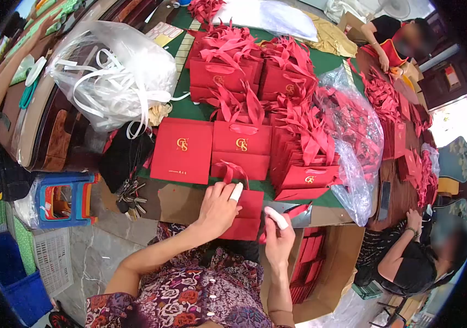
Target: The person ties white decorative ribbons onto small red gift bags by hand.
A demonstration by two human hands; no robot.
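My left hand (219, 206) grips the left side of a red paper gift bag (248, 216) at the table's near edge; one fingertip is wrapped in white tape. My right hand (278, 232) pinches the bag's right edge, its thumb also taped. A red ribbon handle (232, 169) loops up from the bag. Just beyond lie a flat red bag with a gold logo (182, 150) and another with a ribbon handle (241, 147).
Stacks of finished red bags (299, 147) cover the green table (192, 109). A clear sack of white ribbon (110, 74) stands at left, keys (129, 197) hang at the edge. A cardboard box (332, 268) sits below. Other people work at right and far right.
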